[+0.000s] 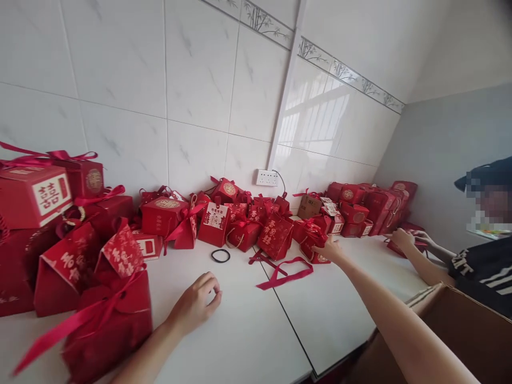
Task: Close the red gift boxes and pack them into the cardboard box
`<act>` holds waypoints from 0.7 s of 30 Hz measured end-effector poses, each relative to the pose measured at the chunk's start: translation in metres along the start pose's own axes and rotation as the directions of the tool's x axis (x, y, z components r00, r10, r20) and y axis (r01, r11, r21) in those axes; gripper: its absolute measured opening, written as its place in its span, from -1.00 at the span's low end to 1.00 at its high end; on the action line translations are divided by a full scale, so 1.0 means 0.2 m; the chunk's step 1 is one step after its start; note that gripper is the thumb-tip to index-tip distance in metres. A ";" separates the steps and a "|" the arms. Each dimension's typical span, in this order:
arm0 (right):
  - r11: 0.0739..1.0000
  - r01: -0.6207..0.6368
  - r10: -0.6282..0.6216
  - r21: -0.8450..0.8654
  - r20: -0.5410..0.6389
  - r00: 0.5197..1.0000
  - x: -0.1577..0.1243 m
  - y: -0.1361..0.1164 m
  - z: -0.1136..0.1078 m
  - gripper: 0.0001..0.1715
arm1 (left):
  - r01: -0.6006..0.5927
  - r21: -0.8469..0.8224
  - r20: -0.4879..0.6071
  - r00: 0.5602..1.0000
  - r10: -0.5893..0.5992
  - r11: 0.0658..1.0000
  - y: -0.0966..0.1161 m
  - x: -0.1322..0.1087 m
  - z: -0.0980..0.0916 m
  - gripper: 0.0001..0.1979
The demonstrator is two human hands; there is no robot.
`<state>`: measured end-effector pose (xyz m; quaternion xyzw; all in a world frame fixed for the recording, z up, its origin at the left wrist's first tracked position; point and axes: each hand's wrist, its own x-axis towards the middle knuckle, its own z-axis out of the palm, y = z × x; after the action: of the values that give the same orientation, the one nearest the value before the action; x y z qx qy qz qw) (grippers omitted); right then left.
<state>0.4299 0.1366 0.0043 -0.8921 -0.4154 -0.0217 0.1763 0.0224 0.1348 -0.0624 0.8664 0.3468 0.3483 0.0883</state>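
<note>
Left hand curled on table, right hand on red box

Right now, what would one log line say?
left hand: curled on table | right hand: touching red box | ribbon: loose on table

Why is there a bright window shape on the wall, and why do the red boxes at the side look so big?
Head view: the glossy tiled wall mirrors a window as glare; the wide lens stretches the red boxes at the left edge and tilts the tile lines; daylight is soft, with only a faint shadow under the left hand.
</note>
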 end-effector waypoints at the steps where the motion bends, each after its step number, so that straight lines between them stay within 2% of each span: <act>1: 1.000 -0.013 0.013 0.001 -0.017 1.000 0.00 0.01 -0.02 -0.12 | -0.002 -0.008 0.006 1.000 0.002 1.000 0.00 0.00 0.00 -0.86; 4: 1.000 -0.015 0.014 -0.005 -0.088 0.996 -0.04 0.01 -0.11 -0.07 | 0.015 -0.053 0.008 1.000 -0.014 0.998 0.00 0.01 0.00 -0.86; 6: 0.998 0.060 -0.056 0.017 -0.166 0.984 -0.11 -0.02 -0.19 -0.05 | 0.044 -0.103 0.016 0.999 -0.042 0.994 0.03 0.01 0.01 -0.86; 7: 0.989 0.139 -0.126 0.043 -0.221 0.967 -0.17 -0.04 -0.22 -0.05 | 0.058 -0.142 0.032 0.998 -0.054 0.988 0.06 0.01 0.02 -0.87; 9: 0.923 0.377 -0.337 0.074 -0.313 0.888 -0.32 -0.10 -0.26 -0.04 | 0.074 -0.249 0.076 0.995 -0.057 0.966 0.13 0.00 0.04 -0.93; 10: 0.866 0.494 -0.447 0.082 -0.319 0.836 -0.42 -0.14 -0.26 -0.06 | 0.080 -0.310 0.098 0.994 -0.051 0.947 0.17 -0.01 0.05 -0.90; 11: 0.810 0.578 -0.527 0.102 -0.308 0.792 -0.52 -0.18 -0.26 -0.08 | 0.087 -0.371 0.117 0.992 -0.046 0.925 0.22 -0.03 0.06 -0.77; 12: 0.764 0.631 -0.579 0.132 -0.290 0.762 -0.62 -0.21 -0.25 -0.09 | 0.092 -0.429 0.133 0.990 -0.038 0.898 0.26 -0.04 0.07 -0.62; 14: 0.724 0.662 -0.627 0.192 -0.216 0.749 -0.81 -0.28 -0.20 -0.13 | 0.103 -0.530 0.155 0.988 -0.023 0.841 0.32 -0.06 0.08 -0.33; 16: 0.719 0.666 -0.659 0.199 -0.108 0.744 -0.97 -0.32 -0.16 -0.15 | 0.131 -0.568 0.189 0.982 -0.026 0.812 0.33 -0.06 0.08 -0.19; 17: 0.716 0.665 -0.674 0.210 -0.036 0.738 -1.03 -0.33 -0.16 -0.15 | 0.159 -0.556 0.213 0.976 -0.045 0.816 0.31 -0.06 0.08 -0.21; 19: 0.697 0.663 -0.706 0.273 0.103 0.700 -1.11 -0.35 -0.17 -0.15 | 0.258 -0.507 0.287 0.950 -0.121 0.822 0.27 -0.04 0.07 -0.37; 21: 0.678 0.617 -0.724 0.400 0.216 0.655 -1.14 -0.35 -0.22 -0.19 | 0.365 -0.514 0.353 0.915 -0.197 0.776 0.22 -0.02 0.06 -0.53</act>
<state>0.2322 -0.0038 0.0240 -0.6236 -0.7415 0.1378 0.2058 0.0528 0.0999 -0.0556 0.7777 0.3375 0.2927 0.4423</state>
